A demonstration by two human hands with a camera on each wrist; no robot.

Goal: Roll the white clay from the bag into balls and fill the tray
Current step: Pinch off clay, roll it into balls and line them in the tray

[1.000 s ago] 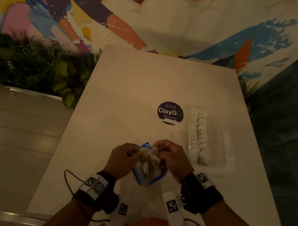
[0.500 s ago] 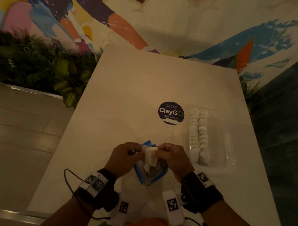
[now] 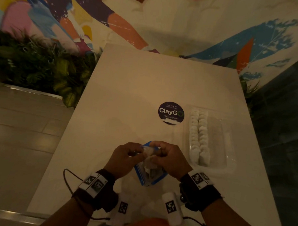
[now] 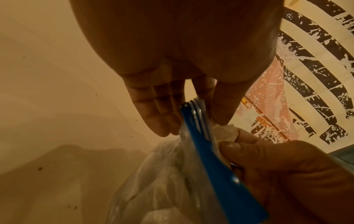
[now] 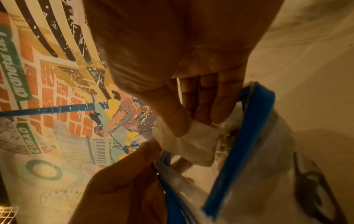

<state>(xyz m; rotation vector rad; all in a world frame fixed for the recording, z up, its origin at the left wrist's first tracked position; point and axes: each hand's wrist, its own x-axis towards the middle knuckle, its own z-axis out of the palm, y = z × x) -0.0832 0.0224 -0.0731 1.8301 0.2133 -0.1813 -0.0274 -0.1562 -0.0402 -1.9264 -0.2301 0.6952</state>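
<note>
2 rows of clay balls (image 3: 199, 137) line tray (image 3: 228, 160) at 3 o'clock; right half bare. Left hand (image 3: 124, 158) pinching zip bag (image 3: 149, 174), right hand (image 3: 170, 158) pinching clay lump (image 5: 188, 142).

White clay (image 3: 149, 160) lump now lower at bag (image 3: 149, 174) mouth; right hand (image 3: 170, 159) fingers closer over it.

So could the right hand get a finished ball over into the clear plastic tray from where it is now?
Probably yes. The clear plastic tray lies just right of the right hand with bare white table between them, and its right part looks unfilled. But the hand now pinches a white clay piece at the blue-rimmed bag's mouth.
</note>
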